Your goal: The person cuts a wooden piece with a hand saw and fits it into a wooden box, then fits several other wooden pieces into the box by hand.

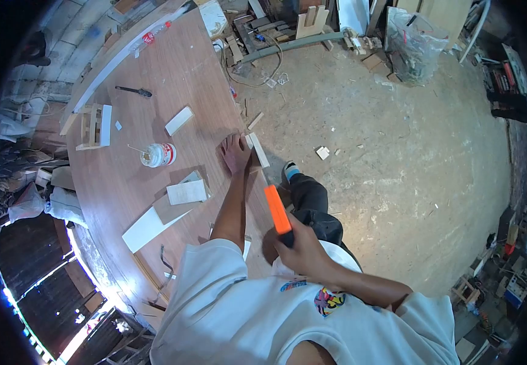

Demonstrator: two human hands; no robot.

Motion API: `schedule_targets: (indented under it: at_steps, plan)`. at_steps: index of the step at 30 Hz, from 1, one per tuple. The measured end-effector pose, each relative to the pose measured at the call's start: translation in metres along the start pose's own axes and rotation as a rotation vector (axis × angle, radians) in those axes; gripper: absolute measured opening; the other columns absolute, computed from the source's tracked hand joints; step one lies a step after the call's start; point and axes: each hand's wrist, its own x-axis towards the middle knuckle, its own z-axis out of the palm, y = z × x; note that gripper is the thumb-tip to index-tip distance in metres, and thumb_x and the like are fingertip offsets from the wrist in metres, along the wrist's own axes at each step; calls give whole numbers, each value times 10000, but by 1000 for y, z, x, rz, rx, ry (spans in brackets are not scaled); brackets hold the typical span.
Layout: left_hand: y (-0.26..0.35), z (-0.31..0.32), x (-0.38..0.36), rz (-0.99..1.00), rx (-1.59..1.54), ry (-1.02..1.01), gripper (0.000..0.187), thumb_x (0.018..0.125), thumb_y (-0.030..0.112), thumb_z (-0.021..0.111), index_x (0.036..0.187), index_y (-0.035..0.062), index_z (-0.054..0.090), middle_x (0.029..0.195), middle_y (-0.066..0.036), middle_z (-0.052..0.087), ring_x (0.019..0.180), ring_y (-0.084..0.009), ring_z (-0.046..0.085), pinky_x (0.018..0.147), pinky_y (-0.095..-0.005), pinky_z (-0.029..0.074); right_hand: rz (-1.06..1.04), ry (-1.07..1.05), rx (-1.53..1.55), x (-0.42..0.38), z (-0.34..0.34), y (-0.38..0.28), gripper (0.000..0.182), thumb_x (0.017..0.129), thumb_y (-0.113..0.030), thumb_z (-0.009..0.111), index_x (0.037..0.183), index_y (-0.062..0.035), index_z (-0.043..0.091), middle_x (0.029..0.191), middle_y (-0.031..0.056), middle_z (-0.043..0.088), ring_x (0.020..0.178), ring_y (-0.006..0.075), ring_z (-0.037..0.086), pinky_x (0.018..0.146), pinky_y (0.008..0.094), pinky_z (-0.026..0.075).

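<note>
At the table's right edge, my left hand (pixel 237 153) is pressed down with bent fingers, gripping a small pale wooden piece (pixel 257 150) that juts past the edge. The hand covers part of that wood. My right hand (pixel 305 248) is closed around an orange-and-black tool (pixel 278 210), held in front of my body with its orange part pointing toward the table edge. The tool's exact kind does not show. On the table left of my left hand lie a white-faced block (pixel 179 121) and a glue jar (pixel 158 155) with a stick in it.
White-topped wooden pieces (pixel 187 192) lie on the table (pixel 154 67), with a black-handled tool (pixel 134 91) and a small wooden frame (pixel 95 126) farther left. Wood scraps (pixel 322 152) are scattered on the floor. A clear plastic bag (pixel 418 48) stands by the far wall.
</note>
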Motion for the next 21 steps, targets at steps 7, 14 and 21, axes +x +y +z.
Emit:
schedule_targets:
  at_steps: [7, 14, 21]
  plan:
    - [-7, 5, 0, 72, -86, 24, 203, 892, 280, 513, 878, 97, 599, 965, -56, 589, 1010, -255, 503, 919, -420, 354, -80, 33, -45, 36, 9, 74, 321, 740, 30, 556, 1058, -1, 526, 749, 147, 545, 728, 170, 564, 686, 325, 463]
    - [-13, 9, -6, 28, 74, -28, 220, 891, 304, 517, 878, 104, 609, 979, -51, 588, 1009, -249, 510, 918, -421, 361, -15, 59, -135, 95, 31, 107, 203, 723, 12, 564, 920, 13, 516, 679, 140, 522, 622, 175, 530, 594, 334, 435]
    - [-10, 8, 0, 55, 18, 21, 193, 879, 280, 529, 881, 105, 610, 981, -47, 589, 1012, -253, 513, 927, -434, 357, -45, 68, -14, 34, 17, 50, 223, 733, 12, 570, 947, 23, 506, 715, 148, 535, 659, 207, 555, 630, 313, 448]
